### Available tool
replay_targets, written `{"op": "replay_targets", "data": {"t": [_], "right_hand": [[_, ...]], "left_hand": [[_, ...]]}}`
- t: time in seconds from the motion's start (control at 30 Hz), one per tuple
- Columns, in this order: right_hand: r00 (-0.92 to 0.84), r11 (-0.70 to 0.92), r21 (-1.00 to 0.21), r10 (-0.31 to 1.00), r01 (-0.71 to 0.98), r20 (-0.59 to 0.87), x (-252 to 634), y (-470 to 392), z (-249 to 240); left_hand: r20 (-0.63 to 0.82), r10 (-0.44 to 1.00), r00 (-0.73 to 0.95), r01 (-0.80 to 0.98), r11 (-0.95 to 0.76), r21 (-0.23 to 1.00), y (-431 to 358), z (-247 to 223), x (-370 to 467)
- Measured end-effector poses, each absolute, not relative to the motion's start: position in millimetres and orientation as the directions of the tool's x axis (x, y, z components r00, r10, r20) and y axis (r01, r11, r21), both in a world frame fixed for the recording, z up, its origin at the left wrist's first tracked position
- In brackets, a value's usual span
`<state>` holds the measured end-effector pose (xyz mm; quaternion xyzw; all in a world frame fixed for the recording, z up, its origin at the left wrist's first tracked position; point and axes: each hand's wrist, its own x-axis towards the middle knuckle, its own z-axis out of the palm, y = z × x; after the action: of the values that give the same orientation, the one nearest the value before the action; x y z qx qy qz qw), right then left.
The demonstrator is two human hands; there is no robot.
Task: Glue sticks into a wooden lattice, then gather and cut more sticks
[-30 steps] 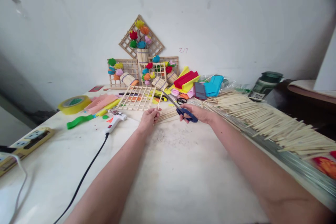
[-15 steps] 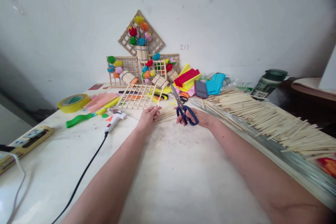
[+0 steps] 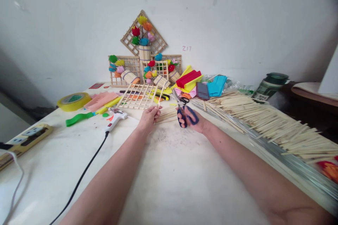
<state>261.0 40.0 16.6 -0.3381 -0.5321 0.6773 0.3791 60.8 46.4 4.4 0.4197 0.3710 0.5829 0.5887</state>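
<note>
Far left, a yellow tape roll [image 3: 74,101] lies flat; a white glue gun [image 3: 116,117] trails its black cord toward the near edge. The left hand [image 3: 149,117] pinches a thin wooden stick [image 3: 161,95], tilted up, just in front of the flat stick lattice [image 3: 137,96]. The right hand [image 3: 194,119] grips blue-handled scissors [image 3: 181,109], blades pointing up. Bare white tabletop [image 3: 179,175] lies open nearer. Right: a long heap of loose sticks [image 3: 266,119].
</note>
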Motion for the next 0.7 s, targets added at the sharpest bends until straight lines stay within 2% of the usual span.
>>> {"op": "replay_targets", "data": {"t": [0.27, 0.47, 0.7], "right_hand": [[-0.62, -0.139, -0.99, 0.78, -0.036, -0.087, 277, 44, 24], [-0.652, -0.08, -0.991, 0.746, 0.111, -0.133, 284, 42, 36], [-0.683, -0.025, -0.981, 0.714, 0.193, -0.152, 291, 39, 44]], "left_hand": [[0.078, 0.994, 0.075, -0.376, -0.044, 0.926, 46, 5, 59], [0.074, 0.985, 0.156, -0.323, -0.02, 0.946, 44, 7, 60], [0.057, 0.976, 0.21, -0.331, 0.016, 0.944, 43, 7, 61]]}}
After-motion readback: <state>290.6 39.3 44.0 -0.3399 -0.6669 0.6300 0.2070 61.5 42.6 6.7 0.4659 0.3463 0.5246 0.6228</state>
